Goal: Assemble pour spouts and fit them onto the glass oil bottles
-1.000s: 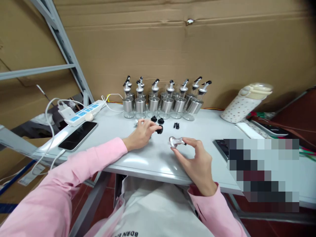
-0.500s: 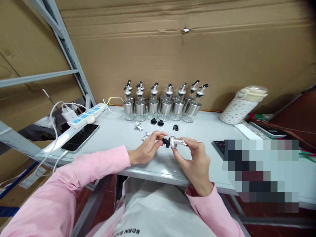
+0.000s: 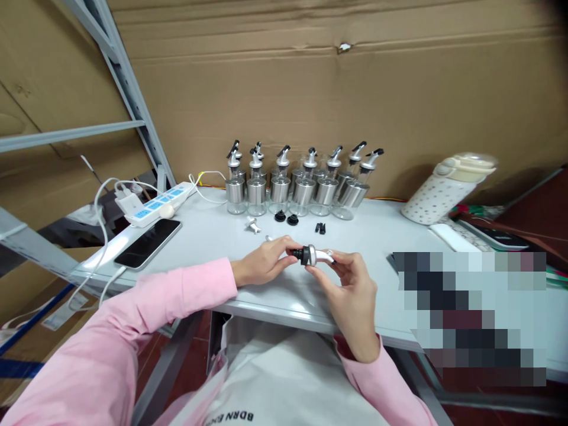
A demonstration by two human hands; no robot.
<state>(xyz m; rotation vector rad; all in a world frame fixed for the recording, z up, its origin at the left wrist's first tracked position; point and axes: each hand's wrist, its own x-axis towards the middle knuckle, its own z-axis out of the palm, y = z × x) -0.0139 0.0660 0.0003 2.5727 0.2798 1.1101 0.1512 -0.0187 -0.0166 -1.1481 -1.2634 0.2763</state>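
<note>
My left hand (image 3: pixel 265 261) pinches the black ribbed stopper (image 3: pixel 303 255) between thumb and fingers. Closed around the silver pour spout (image 3: pixel 313 255) is my right hand (image 3: pixel 355 290), its fingertips at the collar and the narrow tip. The stopper and spout sit end to end, touching, held level just above the table. Behind them lie a loose silver spout (image 3: pixel 252 225), two black stoppers (image 3: pixel 280 216) and small black pieces (image 3: pixel 320 228). Part of another silver piece (image 3: pixel 268 238) shows behind my left hand, which hides the rest.
Several glass bottles with steel sleeves (image 3: pixel 280 191) and spouts stand along the cardboard wall (image 3: pixel 266 89). On the left are a phone (image 3: pixel 148 244) and a power strip (image 3: pixel 155 206) with cables. A spotted white flask (image 3: pixel 444 192) stands at right, near a blurred-out area (image 3: pixel 470 319).
The stopper and spout have come closer together, and the stopper now sits against the spout's collar. My view has shifted slightly, so the scene appears a little further right.
</note>
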